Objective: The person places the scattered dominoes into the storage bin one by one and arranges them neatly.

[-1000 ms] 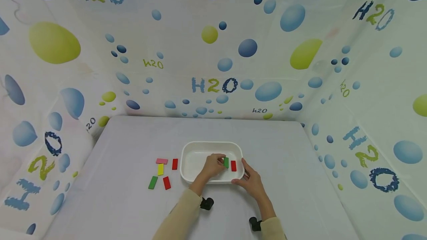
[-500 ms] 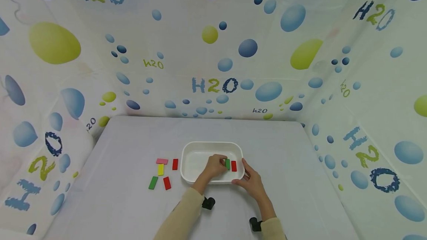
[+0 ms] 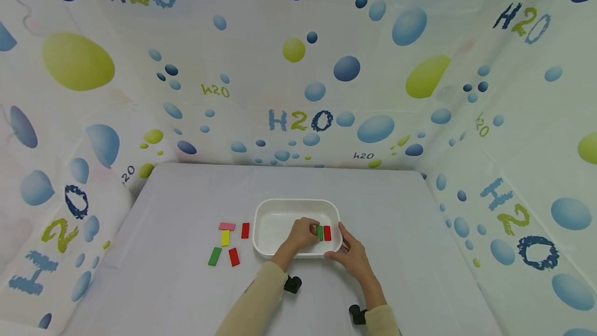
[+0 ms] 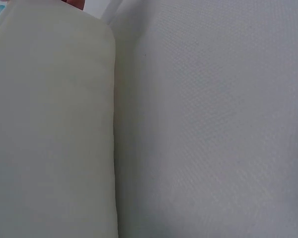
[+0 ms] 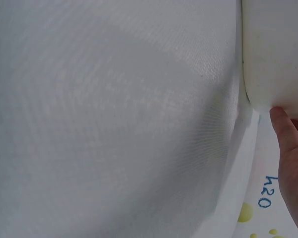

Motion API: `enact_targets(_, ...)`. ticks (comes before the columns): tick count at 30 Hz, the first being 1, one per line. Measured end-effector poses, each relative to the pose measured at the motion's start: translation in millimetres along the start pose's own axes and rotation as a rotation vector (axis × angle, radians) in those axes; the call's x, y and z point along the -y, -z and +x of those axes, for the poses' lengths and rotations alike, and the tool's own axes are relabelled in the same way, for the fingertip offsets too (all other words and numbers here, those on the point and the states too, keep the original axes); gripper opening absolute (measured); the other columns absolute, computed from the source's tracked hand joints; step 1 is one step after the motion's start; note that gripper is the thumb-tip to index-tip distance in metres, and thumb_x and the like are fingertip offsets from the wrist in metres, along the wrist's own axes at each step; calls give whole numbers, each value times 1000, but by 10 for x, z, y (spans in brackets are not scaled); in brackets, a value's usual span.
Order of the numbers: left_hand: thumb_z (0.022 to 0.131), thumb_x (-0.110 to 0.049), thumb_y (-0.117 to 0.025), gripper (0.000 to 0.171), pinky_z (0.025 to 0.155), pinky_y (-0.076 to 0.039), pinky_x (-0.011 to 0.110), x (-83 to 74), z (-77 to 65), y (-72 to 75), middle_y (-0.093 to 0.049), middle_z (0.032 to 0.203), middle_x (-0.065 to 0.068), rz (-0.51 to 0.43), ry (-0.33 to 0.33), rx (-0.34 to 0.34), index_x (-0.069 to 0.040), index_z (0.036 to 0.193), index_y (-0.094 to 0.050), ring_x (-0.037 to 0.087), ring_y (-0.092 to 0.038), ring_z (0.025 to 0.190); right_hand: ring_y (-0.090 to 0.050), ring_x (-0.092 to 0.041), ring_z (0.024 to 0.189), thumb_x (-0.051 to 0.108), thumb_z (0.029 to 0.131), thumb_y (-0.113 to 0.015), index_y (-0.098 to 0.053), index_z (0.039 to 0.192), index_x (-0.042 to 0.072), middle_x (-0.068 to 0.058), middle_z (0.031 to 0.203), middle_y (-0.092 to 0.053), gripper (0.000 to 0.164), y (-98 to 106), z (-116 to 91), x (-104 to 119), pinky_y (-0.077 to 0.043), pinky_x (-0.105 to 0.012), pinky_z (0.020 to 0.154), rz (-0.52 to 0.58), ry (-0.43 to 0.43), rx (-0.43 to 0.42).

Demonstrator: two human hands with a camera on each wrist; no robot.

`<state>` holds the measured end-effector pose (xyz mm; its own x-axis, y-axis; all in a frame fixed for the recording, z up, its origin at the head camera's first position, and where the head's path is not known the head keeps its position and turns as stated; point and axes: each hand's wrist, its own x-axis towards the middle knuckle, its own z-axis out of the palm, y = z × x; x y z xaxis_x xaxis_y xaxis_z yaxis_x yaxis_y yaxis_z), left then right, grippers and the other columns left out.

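Observation:
My left hand (image 3: 304, 233) reaches into a white rectangular tray (image 3: 280, 201) in the head view. Its thumb and fingers pinch a small green rectangular block (image 3: 320, 233), partly hidden by the fingertips. Right beside that, a red block (image 3: 327, 233) lies near the tray's right end. My right hand (image 3: 351, 255) grips this end from outside, thumb at the near corner and fingers along the right side. In the right wrist view a fingertip (image 5: 277, 113) presses the tray wall (image 5: 278, 54). A pale smooth surface fills the left of the left wrist view.
Left of the tray, on the white-covered table (image 3: 186, 191), lie a pink block (image 3: 227, 226), a yellow block (image 3: 225, 238), a green block (image 3: 214, 256) and two red blocks, one (image 3: 245, 231) nearer the tray. A patterned curtain (image 3: 252, 66) surrounds the table's back and sides.
My left hand has moved slightly right and toward me, bringing the green block up close to the red one in the tray. My right hand stays on the tray's end.

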<state>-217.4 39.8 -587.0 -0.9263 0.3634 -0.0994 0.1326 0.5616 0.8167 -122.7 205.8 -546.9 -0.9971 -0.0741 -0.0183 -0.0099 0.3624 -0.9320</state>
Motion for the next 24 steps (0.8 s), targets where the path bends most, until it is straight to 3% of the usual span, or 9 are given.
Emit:
enact_targets(17, 74, 5, -72, 57, 63, -43, 23, -4, -13, -4, -61, 77, 5, 15, -15, 1, 2, 129, -60, 12, -50, 68, -38, -44, 137, 11, 75, -82, -28, 149, -6, -27, 154, -28, 94, 1, 8, -34, -44, -41, 99, -7, 0, -3)
enact_targets(24, 75, 4, -73, 55, 63, -44, 22, -26, -23, 12, -62, 79, 6, 3, -67, -66, 2, 128, -60, 11, -52, 69, -39, -41, 138, 11, 73, -83, -30, 151, 1, -22, 156, -30, 95, -55, 107, -380, -46, -37, 98, -29, 5, -45)
